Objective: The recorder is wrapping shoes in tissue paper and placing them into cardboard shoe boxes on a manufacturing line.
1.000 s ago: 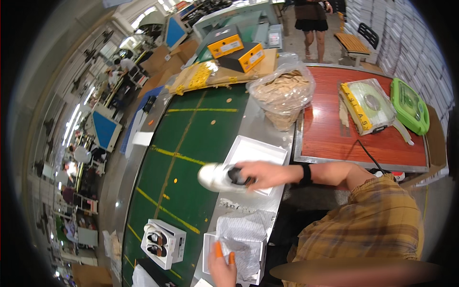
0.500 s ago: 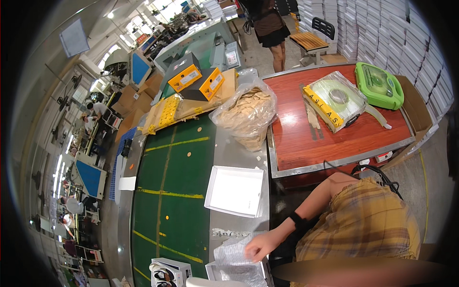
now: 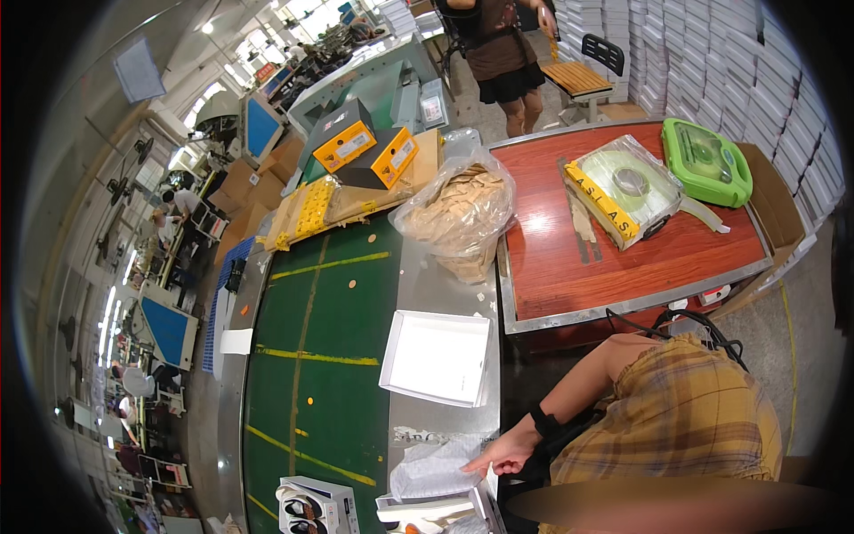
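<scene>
My right hand point(image 3: 503, 455), with a black band at the wrist, reaches in from the right and pinches the edge of a sheet of white wrapping paper point(image 3: 430, 472). The paper is folded back at the far side of a white shoebox point(image 3: 384, 507) at the lower edge. Pale shoes point(image 3: 433, 510) show inside it, partly cut off. Left of it, a second shoebox point(image 3: 344, 505) holds black-and-white shoes point(image 3: 305, 509). Beyond the paper, a white box lid point(image 3: 436, 358) lies inner side up on the metal ledge. My left hand is out of view.
A green conveyor belt point(image 3: 342, 311) with yellow lines runs alongside. Further off are a plastic bag of brown pieces point(image 3: 467, 200) and two black-and-orange boxes point(image 3: 391, 158). A red table point(image 3: 551, 285) carries a tape roll point(image 3: 632, 182) and a green case point(image 3: 705, 162). Another person point(image 3: 498, 53) stands behind.
The wrapping paper has been drawn back and shoes now show in the near box. My right hand has shifted slightly right. The person behind has turned, with a hand by the chair.
</scene>
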{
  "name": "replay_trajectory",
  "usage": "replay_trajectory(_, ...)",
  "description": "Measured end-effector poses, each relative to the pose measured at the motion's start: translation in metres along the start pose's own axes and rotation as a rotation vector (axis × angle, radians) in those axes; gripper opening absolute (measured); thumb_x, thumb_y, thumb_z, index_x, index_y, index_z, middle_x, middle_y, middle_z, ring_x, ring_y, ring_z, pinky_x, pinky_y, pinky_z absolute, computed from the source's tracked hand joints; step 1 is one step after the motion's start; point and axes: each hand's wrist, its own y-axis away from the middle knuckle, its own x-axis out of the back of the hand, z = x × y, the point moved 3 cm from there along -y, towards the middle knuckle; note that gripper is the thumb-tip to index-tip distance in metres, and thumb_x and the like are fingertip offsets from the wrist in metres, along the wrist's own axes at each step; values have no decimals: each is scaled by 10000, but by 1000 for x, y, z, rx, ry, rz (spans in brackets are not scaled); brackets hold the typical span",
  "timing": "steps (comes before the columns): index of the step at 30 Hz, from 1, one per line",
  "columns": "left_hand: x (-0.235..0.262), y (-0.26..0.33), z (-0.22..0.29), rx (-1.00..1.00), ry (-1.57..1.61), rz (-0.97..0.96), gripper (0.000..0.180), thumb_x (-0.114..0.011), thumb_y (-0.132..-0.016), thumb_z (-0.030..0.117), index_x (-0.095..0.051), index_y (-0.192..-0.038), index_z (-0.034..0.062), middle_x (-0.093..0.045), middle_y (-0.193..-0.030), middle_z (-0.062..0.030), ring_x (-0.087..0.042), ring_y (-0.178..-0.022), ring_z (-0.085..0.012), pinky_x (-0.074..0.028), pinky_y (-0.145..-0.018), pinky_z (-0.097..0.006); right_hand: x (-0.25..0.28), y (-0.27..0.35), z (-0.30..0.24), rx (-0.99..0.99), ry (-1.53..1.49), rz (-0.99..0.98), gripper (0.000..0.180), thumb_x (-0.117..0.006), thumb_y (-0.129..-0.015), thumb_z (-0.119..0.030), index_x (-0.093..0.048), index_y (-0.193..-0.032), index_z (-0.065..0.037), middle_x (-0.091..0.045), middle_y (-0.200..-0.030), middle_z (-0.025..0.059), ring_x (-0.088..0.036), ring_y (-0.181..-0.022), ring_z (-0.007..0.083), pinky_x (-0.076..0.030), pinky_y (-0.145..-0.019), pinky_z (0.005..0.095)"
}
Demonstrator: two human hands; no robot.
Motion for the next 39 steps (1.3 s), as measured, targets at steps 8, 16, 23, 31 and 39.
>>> replay_trajectory(8, -20, -9, -3, 244, -87, -162, 331, -574, -976, 324, -597, -983, -7, -615, -719, -94, -596, -607, -158, -528, -556, -298, 3, -37, -17, 50, -103, 16, 462, -737, -824, -501, -487, -876, -116, -386, -649, -50, -361, -554, 61, -333, -504, 226)
replay_trajectory(16, 1, 6, 30, -149, 17, 237, 323, -567, -980, 312, -604, -1011, -8, -646, -797, -96, -616, -724, -161, -534, -660, -312, -75, -3, -75, 934, 513, 272, 206, -684, -757, -207, -537, -697, -76, -557, -1029, 85, -561, -872, 247, -462, -701, 348)
replay_trajectory(23, 27, 29, 32, -456, 50, 709, 236, -566, -949, 171, -617, -1098, -5, -670, -965, -127, -621, -941, -222, -500, -842, -371, -127, -36, -40, 983, 1933, -315, 60, -621, -710, -116, -584, -680, -79, -514, -1319, 154, -445, -1194, 497, -380, -969, 523)
replay_trajectory(31, -13, 59, -10, -284, -1015, -64, 732, -669, -842, 419, -435, -1400, 7, -384, -1473, -244, -325, -1371, -435, -210, -1138, -531, -80, 12, -106, 907, 1102, -44, 174, -627, -850, -107, -671, -1016, -81, -703, -946, 103, -681, -896, 249, -522, -780, 341)
replay_trajectory(39, -17, 59, -9, -273, -943, -94, 698, -655, -848, 448, -474, -1384, 39, -417, -1455, -231, -292, -1387, -443, -168, -1149, -540, 108, 32, -162, 357, 1703, 990, 496, -705, -696, -188, -619, -1154, -18, -652, -1019, 200, -613, -949, 375, -490, -853, 434)
